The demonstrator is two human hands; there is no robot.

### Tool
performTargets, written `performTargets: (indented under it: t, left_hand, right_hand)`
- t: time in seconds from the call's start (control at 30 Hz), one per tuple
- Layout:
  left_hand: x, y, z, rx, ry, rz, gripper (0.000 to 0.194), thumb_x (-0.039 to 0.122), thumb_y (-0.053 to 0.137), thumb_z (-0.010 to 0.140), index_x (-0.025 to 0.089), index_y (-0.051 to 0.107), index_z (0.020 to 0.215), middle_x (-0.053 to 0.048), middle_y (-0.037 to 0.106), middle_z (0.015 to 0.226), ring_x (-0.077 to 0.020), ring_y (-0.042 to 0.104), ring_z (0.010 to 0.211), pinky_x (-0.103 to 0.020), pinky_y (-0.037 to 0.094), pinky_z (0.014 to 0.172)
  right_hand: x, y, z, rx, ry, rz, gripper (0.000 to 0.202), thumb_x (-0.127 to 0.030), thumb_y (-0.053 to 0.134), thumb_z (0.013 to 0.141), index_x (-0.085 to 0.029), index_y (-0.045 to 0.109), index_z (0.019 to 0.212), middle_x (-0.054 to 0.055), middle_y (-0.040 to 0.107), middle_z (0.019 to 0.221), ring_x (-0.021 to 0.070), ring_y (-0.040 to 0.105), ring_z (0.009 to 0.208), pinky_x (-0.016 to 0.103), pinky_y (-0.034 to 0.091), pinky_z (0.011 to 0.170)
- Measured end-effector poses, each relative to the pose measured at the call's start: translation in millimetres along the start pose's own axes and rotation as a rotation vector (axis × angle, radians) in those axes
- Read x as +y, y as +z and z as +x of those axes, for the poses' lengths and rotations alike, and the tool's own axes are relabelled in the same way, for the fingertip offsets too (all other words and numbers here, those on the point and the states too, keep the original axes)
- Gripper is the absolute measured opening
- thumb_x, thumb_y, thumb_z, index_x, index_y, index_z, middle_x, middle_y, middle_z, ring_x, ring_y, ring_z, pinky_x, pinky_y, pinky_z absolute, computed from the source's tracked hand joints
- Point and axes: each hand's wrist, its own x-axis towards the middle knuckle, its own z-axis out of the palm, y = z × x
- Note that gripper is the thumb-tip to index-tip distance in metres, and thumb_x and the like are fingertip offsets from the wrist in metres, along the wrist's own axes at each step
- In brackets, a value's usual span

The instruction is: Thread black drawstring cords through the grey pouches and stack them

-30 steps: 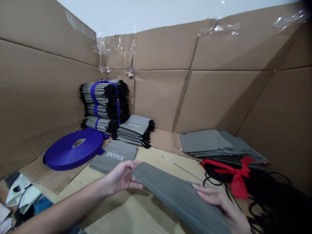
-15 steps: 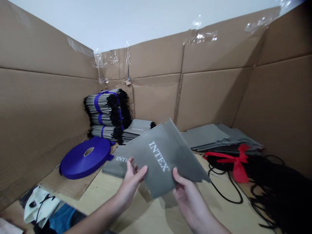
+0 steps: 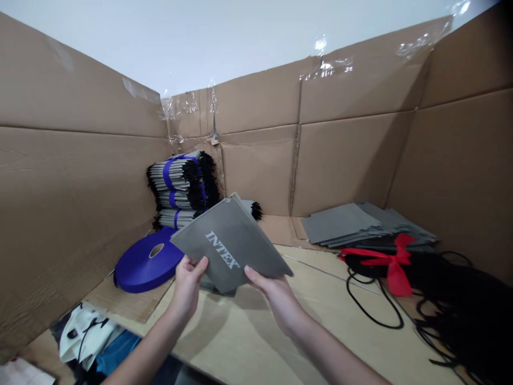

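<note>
A flat grey fabric bag point(image 3: 236, 230) with white INTEX lettering is held tilted above the table. My left hand point(image 3: 190, 278) grips its lower left edge, thumb on the front face. Along its lower right edge, my right hand point(image 3: 272, 291) pinches it with the thumb in front. The upper edges look layered, so I cannot tell whether it is one bag or a few. Beneath it, partly covered, more grey bags point(image 3: 212, 286) lie on the table. Behind stand bundles of grey bags point(image 3: 176, 176) with black cord ends, tied with purple strap.
A purple strap roll point(image 3: 136, 272) lies on cardboard at left. Loose grey pieces point(image 3: 344, 224) are piled at the back right. Black cords point(image 3: 460, 315) with a red ribbon point(image 3: 401, 267) lie on the right. Cardboard walls point(image 3: 256, 171) surround the table point(image 3: 312, 310).
Both hands have moved left with the grey bag, over the bags lying on the table, and now cover most of them. The view has shifted slightly.
</note>
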Motion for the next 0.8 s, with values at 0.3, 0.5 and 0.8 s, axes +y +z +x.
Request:
performTargets:
  t: [0.3,0.5,0.8]
  left_hand:
    - [65.1,-43.8,43.6,0.185,0.897,0.969,0.015,0.023,0.06,0.07,0.019,0.071,0.079,-0.004,0.072,0.08,-0.0212,0.067,0.076,-0.029,0.051,0.074]
    - [41.0,-38.3,53.3,-0.124,0.873,0.978,0.021,0.02,0.063,0.066,0.027,0.074,0.082,-0.004,0.074,0.089,-0.0227,0.069,0.082,-0.032,0.053,0.081]
    - [13.8,-19.8,81.7,0.12,0.403,0.657,0.031,0.032,0.067,0.066,0.012,0.068,0.089,-0.011,0.073,0.09,-0.0245,0.067,0.077,-0.033,0.054,0.069]
  right_hand:
    - [63.6,-3.4,29.5,-0.433,-0.474,-1.248,0.035,-0.031,0.048,0.086,-0.02,0.058,0.117,0.01,0.059,0.121,0.0267,0.051,0.112,0.047,0.031,0.101]
    - [69.9,-8.4,26.6,-0.442,-0.519,-1.434,0.032,-0.032,0.045,0.088,-0.023,0.059,0.115,0.006,0.064,0.109,0.024,0.055,0.1,0.039,0.039,0.091]
    - [57.2,-26.2,14.7,-0.427,-0.522,-1.439,0.032,-0.024,0.04,0.089,-0.022,0.06,0.114,0.006,0.064,0.103,0.0229,0.054,0.095,0.037,0.038,0.086]
